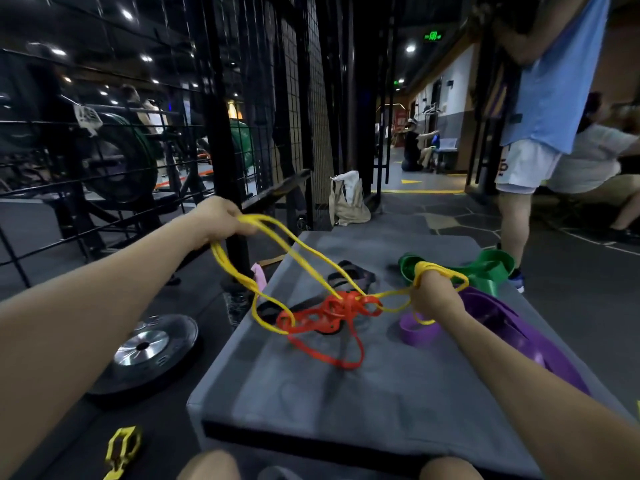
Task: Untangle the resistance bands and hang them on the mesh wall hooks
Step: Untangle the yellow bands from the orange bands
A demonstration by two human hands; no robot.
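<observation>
Both our hands grip the yellow band (277, 237): the left hand (221, 216) lifts its loops up left, the right hand (434, 294) has it wound round the fingers. Between them the yellow strands run through the knotted red band (332, 313), low over the grey mat (346, 403). We judge that pulling apart harder could cinch that knot tighter. The mesh wall (294, 109) stands far left.

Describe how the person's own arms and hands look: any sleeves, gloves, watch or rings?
Both forearms are bare as far as the picture shows, with no sleeve in view. The left hand and the right hand wear no gloves. No watch, bracelet or ring is visible on either.
</observation>
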